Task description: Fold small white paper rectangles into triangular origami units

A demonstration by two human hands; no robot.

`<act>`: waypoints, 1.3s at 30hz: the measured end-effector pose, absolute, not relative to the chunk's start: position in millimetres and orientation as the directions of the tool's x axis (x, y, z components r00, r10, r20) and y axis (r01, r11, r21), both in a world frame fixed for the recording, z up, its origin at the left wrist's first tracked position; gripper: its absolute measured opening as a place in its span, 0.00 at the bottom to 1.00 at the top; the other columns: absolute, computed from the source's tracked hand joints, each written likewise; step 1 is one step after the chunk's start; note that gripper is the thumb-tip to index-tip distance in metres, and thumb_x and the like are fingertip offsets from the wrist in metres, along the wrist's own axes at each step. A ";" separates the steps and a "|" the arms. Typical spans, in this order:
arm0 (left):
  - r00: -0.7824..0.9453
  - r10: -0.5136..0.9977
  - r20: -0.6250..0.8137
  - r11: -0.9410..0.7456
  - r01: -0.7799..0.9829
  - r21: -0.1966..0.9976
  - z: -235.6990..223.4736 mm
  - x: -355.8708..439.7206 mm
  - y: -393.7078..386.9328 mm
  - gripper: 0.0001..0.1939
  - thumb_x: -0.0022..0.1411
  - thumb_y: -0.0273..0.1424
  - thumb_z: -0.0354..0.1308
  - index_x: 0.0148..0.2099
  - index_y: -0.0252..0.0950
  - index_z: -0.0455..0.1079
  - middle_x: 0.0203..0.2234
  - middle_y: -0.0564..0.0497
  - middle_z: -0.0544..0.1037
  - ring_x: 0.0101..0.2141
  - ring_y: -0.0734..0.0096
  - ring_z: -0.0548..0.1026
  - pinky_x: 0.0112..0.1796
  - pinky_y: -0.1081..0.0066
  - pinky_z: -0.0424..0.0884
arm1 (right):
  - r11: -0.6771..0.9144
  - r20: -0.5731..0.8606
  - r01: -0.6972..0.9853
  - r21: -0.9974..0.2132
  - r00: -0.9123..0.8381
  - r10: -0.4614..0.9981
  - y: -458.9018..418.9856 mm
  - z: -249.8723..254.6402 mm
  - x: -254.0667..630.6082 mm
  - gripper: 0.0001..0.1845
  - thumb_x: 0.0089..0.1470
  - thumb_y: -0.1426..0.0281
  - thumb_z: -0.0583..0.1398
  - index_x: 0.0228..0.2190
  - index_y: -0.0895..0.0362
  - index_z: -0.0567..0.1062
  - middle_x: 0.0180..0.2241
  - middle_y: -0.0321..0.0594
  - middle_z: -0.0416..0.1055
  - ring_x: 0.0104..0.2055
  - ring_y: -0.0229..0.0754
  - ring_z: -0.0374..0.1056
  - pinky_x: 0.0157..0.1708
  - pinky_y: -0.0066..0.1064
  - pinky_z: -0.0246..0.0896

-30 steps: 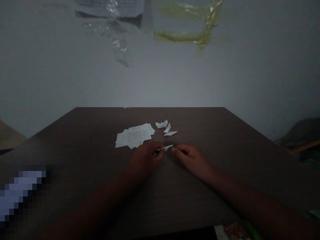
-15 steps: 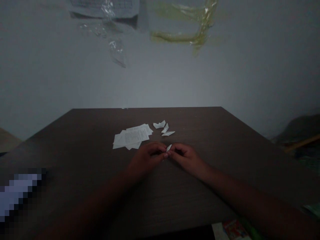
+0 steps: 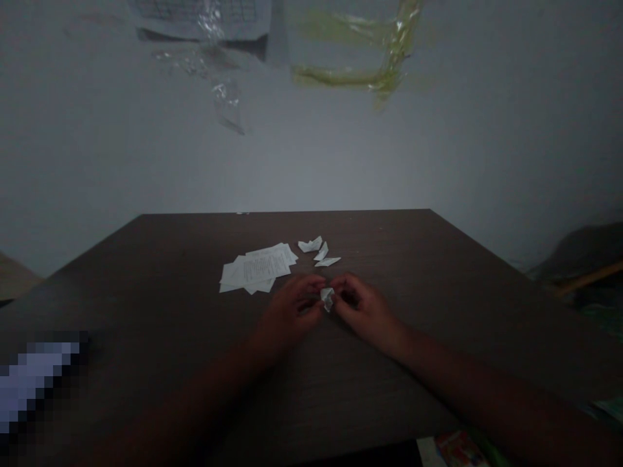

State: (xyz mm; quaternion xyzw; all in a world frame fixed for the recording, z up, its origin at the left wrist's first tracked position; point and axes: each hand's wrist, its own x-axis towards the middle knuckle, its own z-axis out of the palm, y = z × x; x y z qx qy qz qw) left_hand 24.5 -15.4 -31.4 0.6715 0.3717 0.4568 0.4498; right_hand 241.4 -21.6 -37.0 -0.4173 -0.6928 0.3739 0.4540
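Note:
A small folded piece of white paper (image 3: pixel 328 299) is between my two hands, above the dark brown table (image 3: pixel 311 383). My left hand (image 3: pixel 296 307) has its fingers curved round the paper's left side, thumb and fingertips at its edge. From the right, my right hand (image 3: pixel 357 300) pinches the same paper between thumb and fingers. Just beyond my hands lie several folded paper boats: one boat (image 3: pixel 310 244) at the back, a second (image 3: pixel 322 251) tilted beside it, and a third (image 3: pixel 328 262) nearest my fingers.
Left of the boats lies an overlapping pile of printed paper sheets (image 3: pixel 265 266). A blurred-out, pale rectangular object (image 3: pixel 39 376) is at the left edge. Behind the table rises a grey wall (image 3: pixel 341 155) with taped papers. Colourful printed matter (image 3: pixel 460 447) shows below the front edge.
The folded paper between my hands has turned and opened from a thin sliver to a wider shape. My left fingertips have moved slightly apart. The boats and sheets stay put.

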 end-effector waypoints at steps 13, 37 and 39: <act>0.367 0.807 0.462 -0.553 0.196 0.810 -26.2 17.9 -12.0 0.15 0.67 0.25 0.65 0.52 0.45 0.86 0.53 0.44 0.85 0.55 0.55 0.84 0.55 0.57 0.85 | 0.306 0.287 0.066 -0.950 -0.207 0.935 -13.6 -45.5 241.2 0.11 0.61 0.58 0.71 0.40 0.50 0.81 0.38 0.39 0.82 0.41 0.46 0.78 0.44 0.39 0.74; 0.281 0.950 0.136 -0.153 0.041 0.987 -19.8 23.5 -13.5 0.14 0.58 0.34 0.76 0.45 0.41 0.79 0.39 0.51 0.87 0.43 0.58 0.86 0.47 0.60 0.82 | 0.152 0.160 -0.050 -0.987 -0.325 0.932 -20.4 -40.4 238.5 0.22 0.55 0.61 0.78 0.44 0.48 0.75 0.41 0.36 0.80 0.45 0.45 0.80 0.46 0.39 0.76; 0.287 0.949 0.129 -0.134 -0.001 0.991 -18.9 24.0 -13.7 0.15 0.56 0.34 0.76 0.45 0.41 0.79 0.40 0.51 0.87 0.45 0.58 0.87 0.49 0.59 0.83 | 0.140 0.152 -0.059 -0.988 -0.336 0.930 -20.0 -40.8 239.2 0.22 0.54 0.62 0.78 0.45 0.48 0.75 0.42 0.36 0.80 0.45 0.45 0.79 0.46 0.38 0.75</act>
